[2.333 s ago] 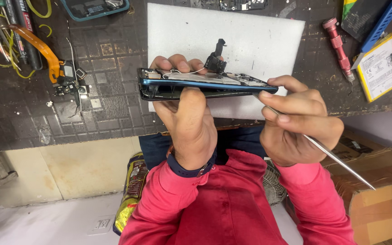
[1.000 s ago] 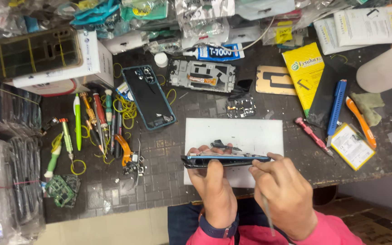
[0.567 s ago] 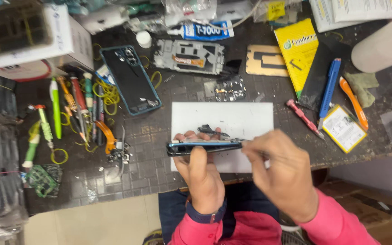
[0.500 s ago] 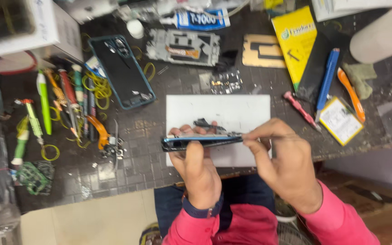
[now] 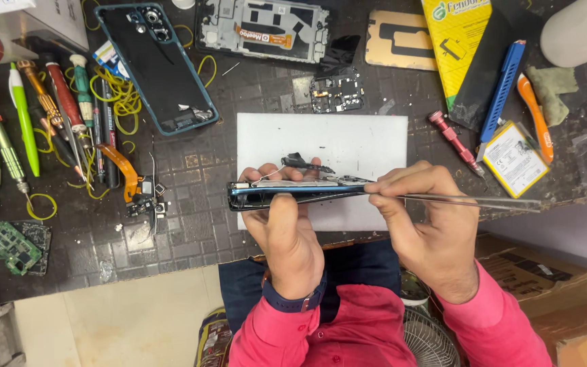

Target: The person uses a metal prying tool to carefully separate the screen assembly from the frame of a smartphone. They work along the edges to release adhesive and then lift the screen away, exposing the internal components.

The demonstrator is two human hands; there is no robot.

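Your right hand (image 5: 436, 231) has slid closer to the thin blue phone frame (image 5: 293, 194), which your left hand (image 5: 287, 231) grips edge-on above the white mat (image 5: 348, 139). Your right fingers pinch long silver metal tweezers (image 5: 470, 201); their tip is hidden at the frame. Your left fingertips are hidden behind it.

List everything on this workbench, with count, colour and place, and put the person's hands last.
phone body: 1, blue-edged, held on edge over the white mat
tweezers: 1, metal, tips at the phone's right end
white mat: 1, bench centre
back cover: 1, dark with teal rim, upper left
phone frame: 1, grey, top centre
screwdrivers: several, mixed colours, left
green circuit board: 1, lower left
battery: 1, white and yellow, right
left hand: grips the phone body
right hand: pinches the tweezers
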